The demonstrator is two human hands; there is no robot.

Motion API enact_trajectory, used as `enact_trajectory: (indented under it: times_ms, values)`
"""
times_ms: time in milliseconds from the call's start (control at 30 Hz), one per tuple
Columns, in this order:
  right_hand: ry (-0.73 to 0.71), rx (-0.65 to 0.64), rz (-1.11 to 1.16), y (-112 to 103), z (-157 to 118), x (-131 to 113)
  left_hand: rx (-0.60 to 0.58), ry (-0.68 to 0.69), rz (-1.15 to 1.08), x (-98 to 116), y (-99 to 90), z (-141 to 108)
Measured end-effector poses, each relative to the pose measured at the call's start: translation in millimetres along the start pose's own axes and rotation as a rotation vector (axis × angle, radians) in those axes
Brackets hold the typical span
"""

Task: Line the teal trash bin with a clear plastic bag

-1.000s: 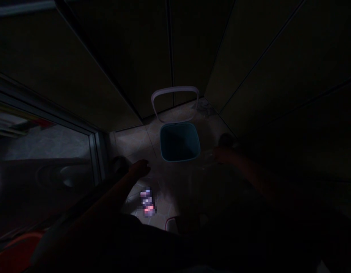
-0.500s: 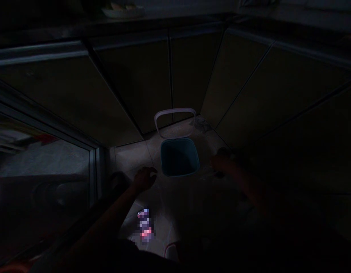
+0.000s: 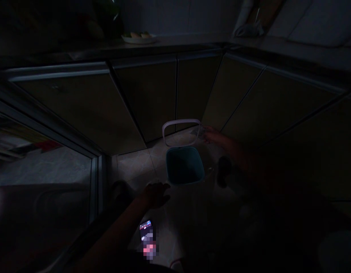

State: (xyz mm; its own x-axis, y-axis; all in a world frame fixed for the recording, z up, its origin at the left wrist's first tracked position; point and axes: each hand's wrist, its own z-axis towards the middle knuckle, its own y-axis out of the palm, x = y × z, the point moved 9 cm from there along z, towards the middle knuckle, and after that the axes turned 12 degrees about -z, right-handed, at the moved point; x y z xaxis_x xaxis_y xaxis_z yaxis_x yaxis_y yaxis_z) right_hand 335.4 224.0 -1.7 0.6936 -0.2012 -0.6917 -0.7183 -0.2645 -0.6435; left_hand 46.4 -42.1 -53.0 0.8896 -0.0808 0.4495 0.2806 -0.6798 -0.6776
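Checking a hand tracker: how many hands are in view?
2: the left hand by the bucket's near-left corner, the right hand beyond its far-right corner.

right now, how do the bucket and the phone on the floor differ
The teal bucket is a deep, open-topped container, while the phone is a thin slab.
The bucket is dark inside; the phone's screen is lit, though its lower part is pixelated.
The bucket looks clearly bigger than the phone.
Both are on the tiled floor.
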Motion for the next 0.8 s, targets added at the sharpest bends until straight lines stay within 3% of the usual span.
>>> enact_trajectory:
  times_ms: [133, 233, 367, 567, 800]
  values:
    - [0.017, 0.003, 0.161, -0.8, 6.0, -34.6, -0.036, 0.012, 0.052, 3.1, 8.2, -4.7]
    - [0.01, 0.042, 0.101, 1.1, -1.8, -33.4, -0.035, 0.021, 0.052, 4.8, 6.5, -6.1]
    - [-0.006, 0.044, 0.041, 8.3, -28.3, -7.6, -0.036, 0.023, 0.085, 8.1, 3.7, -5.1]
    - [-0.096, -0.12, -0.123, 33.6, -91.2, 41.5, -0.076, 0.036, 0.091, 10.3, 14.6, -3.1]
    - [-0.301, -0.34, -0.66, 77.6, -157.4, 91.5, -0.051, 0.08, -0.063, 0.7, 37.3, 7.3]
